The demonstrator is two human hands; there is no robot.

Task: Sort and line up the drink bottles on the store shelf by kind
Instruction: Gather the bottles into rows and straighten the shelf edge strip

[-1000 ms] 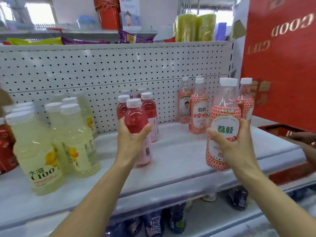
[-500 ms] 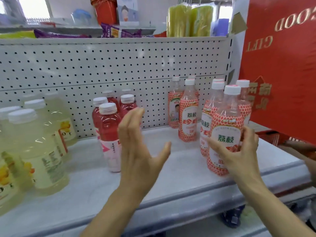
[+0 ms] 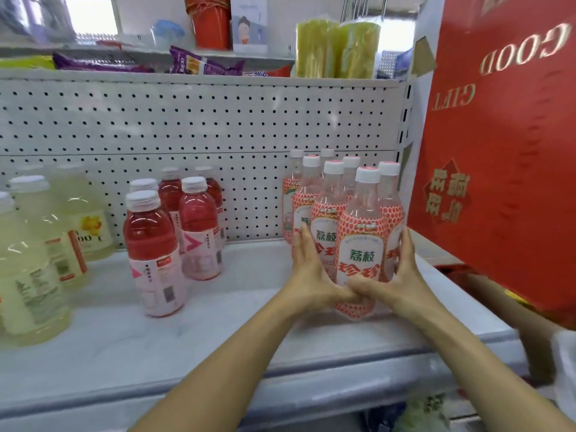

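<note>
Single head-worn view, looking forward and down, close to the shelf, wide-angle.

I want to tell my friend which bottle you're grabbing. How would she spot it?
Look to the big red gift box on the right of the white shelf; beside it stands a bunch of dotted lychee bottles. The one in question is the front lychee bottle, nearest the shelf edge. Only this one has the left hand and right hand meeting across its label.

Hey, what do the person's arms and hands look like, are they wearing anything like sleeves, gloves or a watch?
Both arms are bare up to the frame's bottom edge, no sleeves showing. The left hand and right hand are ungloved, and no watch, bracelet or ring is visible.
</note>
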